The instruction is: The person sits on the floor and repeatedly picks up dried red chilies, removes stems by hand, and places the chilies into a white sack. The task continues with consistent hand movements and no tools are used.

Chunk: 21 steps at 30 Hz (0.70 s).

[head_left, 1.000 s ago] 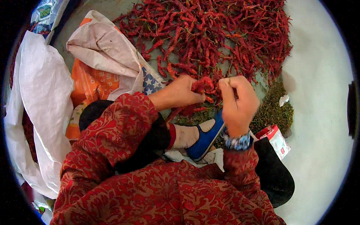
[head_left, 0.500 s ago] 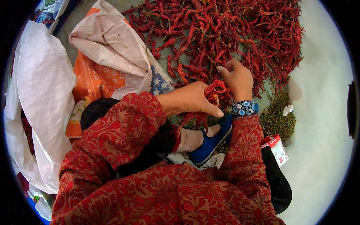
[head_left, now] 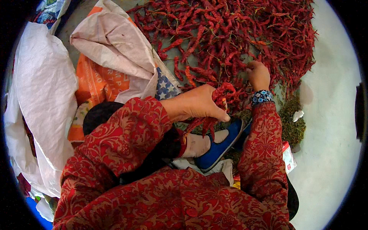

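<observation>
A bunch of dried red chillies is gripped in my left hand, its fingers wrapped round them and some pods hanging below the palm. Farther out and to the right, my right hand reaches to the near side of a broad pile of dried red chillies. The fingers of that hand are curled in; what they pinch, if anything, is hidden from view. A blue patterned band circles the right wrist.
On the left lie a pale woven sack with orange print and a white sack. My foot in a blue shoe is below the hands. Small greenish-brown debris and a red-and-white packet lie to the right.
My right hand has moved right and slightly farther out, away from the left hand, and its fingers have curled in. My left hand stays nearly in place with its bunch.
</observation>
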{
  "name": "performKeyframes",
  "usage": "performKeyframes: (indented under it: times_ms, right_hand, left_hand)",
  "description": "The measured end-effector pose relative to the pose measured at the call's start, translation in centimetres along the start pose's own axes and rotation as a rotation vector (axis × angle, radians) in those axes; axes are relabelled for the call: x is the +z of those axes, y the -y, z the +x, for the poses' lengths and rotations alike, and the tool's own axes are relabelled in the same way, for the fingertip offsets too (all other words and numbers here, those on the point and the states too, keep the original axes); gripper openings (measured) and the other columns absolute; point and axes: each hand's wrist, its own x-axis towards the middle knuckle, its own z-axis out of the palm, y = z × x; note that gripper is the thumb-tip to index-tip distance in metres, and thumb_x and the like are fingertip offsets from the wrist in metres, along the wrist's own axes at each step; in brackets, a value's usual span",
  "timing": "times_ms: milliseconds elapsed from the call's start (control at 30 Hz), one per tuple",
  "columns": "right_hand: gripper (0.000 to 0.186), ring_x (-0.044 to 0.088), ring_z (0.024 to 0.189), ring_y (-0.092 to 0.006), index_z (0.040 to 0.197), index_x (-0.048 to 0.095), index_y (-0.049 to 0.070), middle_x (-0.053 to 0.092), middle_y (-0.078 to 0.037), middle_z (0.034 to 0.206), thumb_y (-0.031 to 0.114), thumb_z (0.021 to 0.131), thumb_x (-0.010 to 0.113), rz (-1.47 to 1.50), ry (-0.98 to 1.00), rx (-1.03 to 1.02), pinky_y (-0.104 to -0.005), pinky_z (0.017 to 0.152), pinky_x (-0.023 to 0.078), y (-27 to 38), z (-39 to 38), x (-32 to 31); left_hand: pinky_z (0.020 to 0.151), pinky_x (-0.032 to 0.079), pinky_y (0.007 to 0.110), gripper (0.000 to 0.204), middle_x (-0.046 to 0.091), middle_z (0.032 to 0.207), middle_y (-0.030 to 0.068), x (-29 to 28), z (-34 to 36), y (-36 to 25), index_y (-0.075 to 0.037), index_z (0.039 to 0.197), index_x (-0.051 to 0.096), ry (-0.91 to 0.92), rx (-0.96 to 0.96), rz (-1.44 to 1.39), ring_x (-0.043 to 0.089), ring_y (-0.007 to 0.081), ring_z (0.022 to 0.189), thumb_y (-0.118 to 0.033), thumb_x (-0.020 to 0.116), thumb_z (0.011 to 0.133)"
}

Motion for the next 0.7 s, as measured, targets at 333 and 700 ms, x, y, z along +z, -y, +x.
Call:
performKeyframes:
  times_ms: [333,700]
  right_hand:
    - [0.022,0.059,0.078,-0.0294,0.093,0.064,0.014,0.058,-0.010,0.097,0.008,0.073,0.060,-0.054,-0.120,-0.197,-0.0386,0.066,0.049,1.4,-0.3,0.4]
    - [0.014,0.062,0.071,-0.0269,0.083,0.064,-0.001,0.064,-0.013,0.083,0.010,0.074,0.064,0.687,0.050,0.155,-0.0319,0.062,0.048,5.6,-8.4,-6.4]
  left_hand:
    - [0.064,0.041,0.024,0.017,0.056,0.069,-0.0002,0.0,-0.8,-0.7,-0.006,0.072,0.056,-0.067,0.039,0.035,0.051,0.0085,0.066,-0.013,0.071,0.068]
    - [0.068,0.046,0.026,0.017,0.063,0.081,0.0057,-1.6,0.6,1.4,-0.001,0.085,0.060,-0.191,0.195,-0.206,0.058,0.0138,0.072,-0.009,0.066,0.071]
